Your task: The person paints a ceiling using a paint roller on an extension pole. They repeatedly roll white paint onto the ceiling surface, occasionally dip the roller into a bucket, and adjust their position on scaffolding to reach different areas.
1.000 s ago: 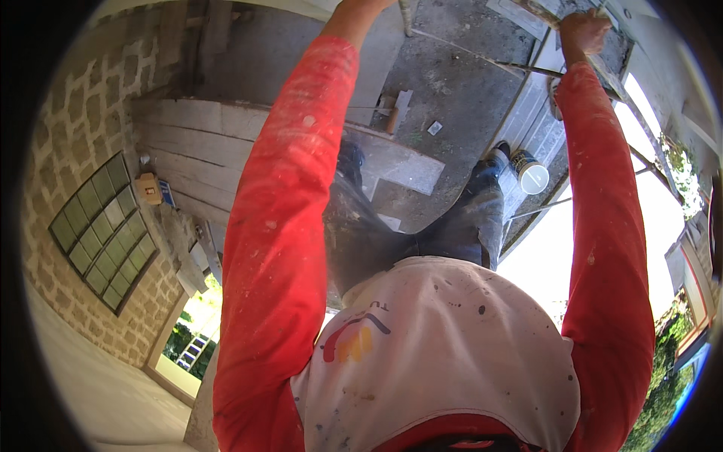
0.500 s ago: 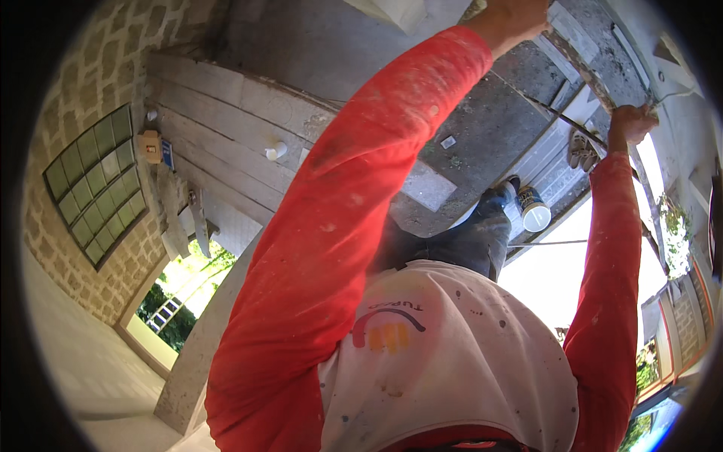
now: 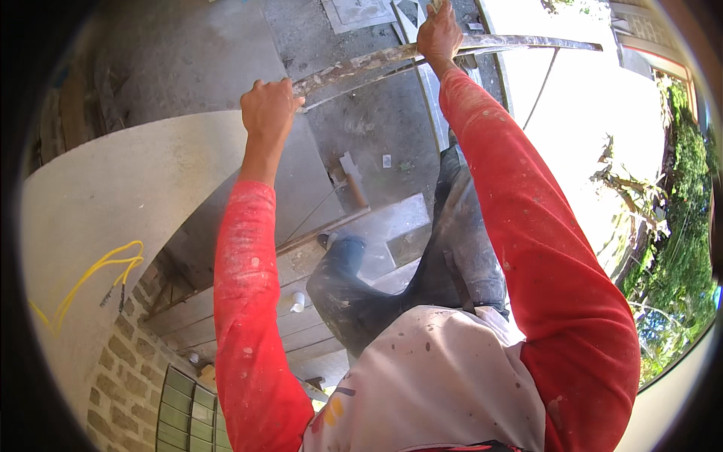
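Observation:
With both arms stretched out in front, I hold a long, narrow straightedge (image 3: pixel 361 65) streaked with dried plaster; it reaches far to the right. My left hand (image 3: pixel 268 111) is closed around its left end, beside the curved pale wall. Farther along, my right hand (image 3: pixel 440 36) is wrapped round the same straightedge, with a small pale bit showing above its fingers. The palms and some fingertips are hidden.
Wooden planks (image 3: pixel 226 310) lie under my legs, with a white cup (image 3: pixel 298 302) on them. Yellow wires (image 3: pixel 113 264) stick out of the pale wall (image 3: pixel 166 151). Below is a grey floor (image 3: pixel 369 128) with scattered boards. A barred window (image 3: pixel 184 414) is at lower left.
My view has turned, bringing the pale wall and yellow wires into sight. Both hands, still on the straightedge, now appear farther left; the bucket and shoes have left clear view.

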Demonstrator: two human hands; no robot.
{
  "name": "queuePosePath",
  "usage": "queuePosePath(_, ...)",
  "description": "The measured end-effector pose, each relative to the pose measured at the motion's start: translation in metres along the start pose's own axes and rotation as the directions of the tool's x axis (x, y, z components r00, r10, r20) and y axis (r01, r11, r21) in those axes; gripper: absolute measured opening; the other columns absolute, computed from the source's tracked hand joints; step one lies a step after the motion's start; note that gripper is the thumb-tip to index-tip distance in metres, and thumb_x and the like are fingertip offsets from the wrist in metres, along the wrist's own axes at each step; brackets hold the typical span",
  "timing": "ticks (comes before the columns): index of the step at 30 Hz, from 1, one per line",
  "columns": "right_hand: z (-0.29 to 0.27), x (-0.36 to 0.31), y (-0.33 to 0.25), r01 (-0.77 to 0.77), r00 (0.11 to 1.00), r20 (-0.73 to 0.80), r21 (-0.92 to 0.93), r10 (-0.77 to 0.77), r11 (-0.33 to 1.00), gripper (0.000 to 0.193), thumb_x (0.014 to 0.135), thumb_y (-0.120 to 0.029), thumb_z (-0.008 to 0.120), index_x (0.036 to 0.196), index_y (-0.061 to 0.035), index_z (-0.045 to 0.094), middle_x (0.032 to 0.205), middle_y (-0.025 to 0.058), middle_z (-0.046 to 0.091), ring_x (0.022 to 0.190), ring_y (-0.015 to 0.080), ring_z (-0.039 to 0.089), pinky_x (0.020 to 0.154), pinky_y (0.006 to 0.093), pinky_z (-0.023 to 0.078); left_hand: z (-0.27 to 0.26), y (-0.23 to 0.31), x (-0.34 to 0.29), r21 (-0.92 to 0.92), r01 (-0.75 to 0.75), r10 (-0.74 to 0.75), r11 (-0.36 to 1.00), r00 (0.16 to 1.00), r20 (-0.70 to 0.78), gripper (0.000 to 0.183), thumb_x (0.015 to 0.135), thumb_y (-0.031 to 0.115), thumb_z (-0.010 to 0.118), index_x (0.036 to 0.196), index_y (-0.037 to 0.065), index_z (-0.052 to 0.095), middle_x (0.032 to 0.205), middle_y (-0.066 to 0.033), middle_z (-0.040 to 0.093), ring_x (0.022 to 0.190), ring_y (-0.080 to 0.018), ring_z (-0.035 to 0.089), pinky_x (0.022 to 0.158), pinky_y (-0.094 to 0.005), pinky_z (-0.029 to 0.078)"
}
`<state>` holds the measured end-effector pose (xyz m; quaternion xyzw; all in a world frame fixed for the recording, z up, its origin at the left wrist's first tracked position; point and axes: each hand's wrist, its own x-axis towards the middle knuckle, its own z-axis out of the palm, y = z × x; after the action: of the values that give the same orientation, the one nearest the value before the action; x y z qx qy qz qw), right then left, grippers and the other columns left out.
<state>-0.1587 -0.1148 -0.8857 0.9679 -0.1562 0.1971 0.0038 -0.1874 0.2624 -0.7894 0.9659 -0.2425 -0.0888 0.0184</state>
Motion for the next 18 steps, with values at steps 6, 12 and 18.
queuePosePath(6,-0.054,0.017,-0.029,-0.217,0.975,0.101,0.261,0.197,0.941,0.031,0.104,-0.029,0.051,0.129,-0.0102,0.051,0.111,0.0207,0.069,0.095,0.0453,0.069,0.079,0.0568,0.052,-0.001,-0.001,0.003,0.051,-0.014,0.014,0.999,1.000,0.010,0.034,0.085,0.044,0.079,0.093,0.012,0.072,0.085,-0.0047,0.075,0.086,-0.0279,0.069,0.068,-0.0412,0.058)
queuePosePath(12,-0.047,0.018,-0.031,-0.173,0.984,0.084,0.290,0.155,0.941,0.030,0.103,-0.022,0.052,0.131,-0.0122,0.051,0.112,0.0184,0.068,0.096,0.0441,0.068,0.077,0.0571,0.052,-0.002,-0.006,0.009,0.027,0.004,-0.004,1.000,1.000,0.005,0.034,0.083,0.044,0.080,0.095,0.013,0.073,0.090,-0.0035,0.076,0.090,-0.0280,0.070,0.071,-0.0409,0.058)
queuePosePath(18,-0.029,0.008,-0.020,-0.012,1.000,-0.001,0.242,0.012,0.970,0.033,0.104,-0.015,0.050,0.135,-0.0066,0.052,0.115,0.0190,0.066,0.101,0.0422,0.066,0.079,0.0539,0.053,0.016,-0.002,0.000,-0.003,0.079,-0.079,0.997,0.997,-0.016,0.034,0.078,0.044,0.082,0.095,0.015,0.075,0.094,-0.0006,0.075,0.102,-0.0239,0.067,0.073,-0.0408,0.055)
